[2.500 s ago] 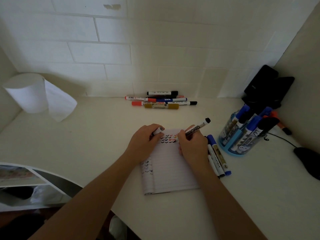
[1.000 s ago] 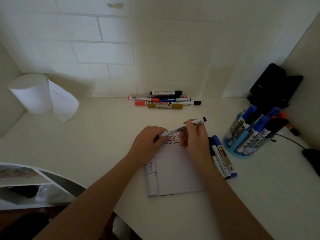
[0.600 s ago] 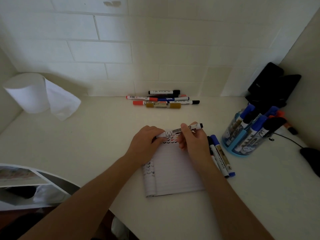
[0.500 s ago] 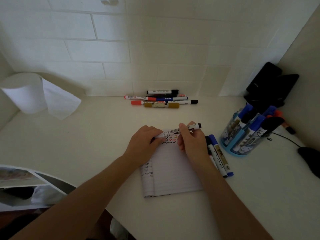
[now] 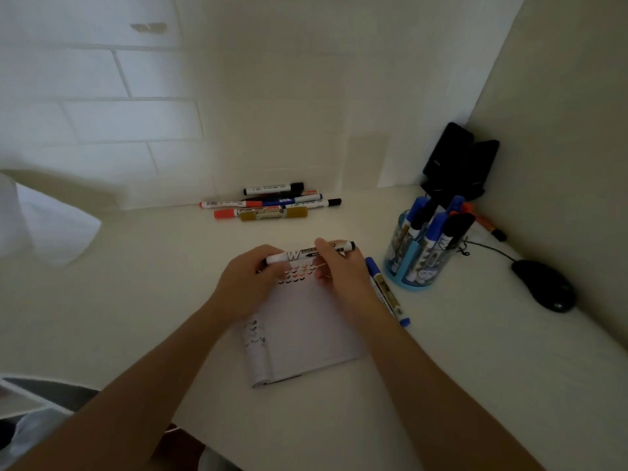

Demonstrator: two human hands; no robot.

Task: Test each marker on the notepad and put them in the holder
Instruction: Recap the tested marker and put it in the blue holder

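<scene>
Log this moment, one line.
black marker level over notepad | left hand grips one end | right hand pinches other end | not yet in holder

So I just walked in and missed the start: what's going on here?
A person's left hand and right hand pinch one whiteboard marker, level above the notepad, which carries rows of coloured test marks. Several markers already stand in the blue holder; loose markers lie by the wall.

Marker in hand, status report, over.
Left hand and right hand both grip the black marker, level over the notepad. Holder to the right, partly filled. Loose markers lie between notepad and holder.
</scene>
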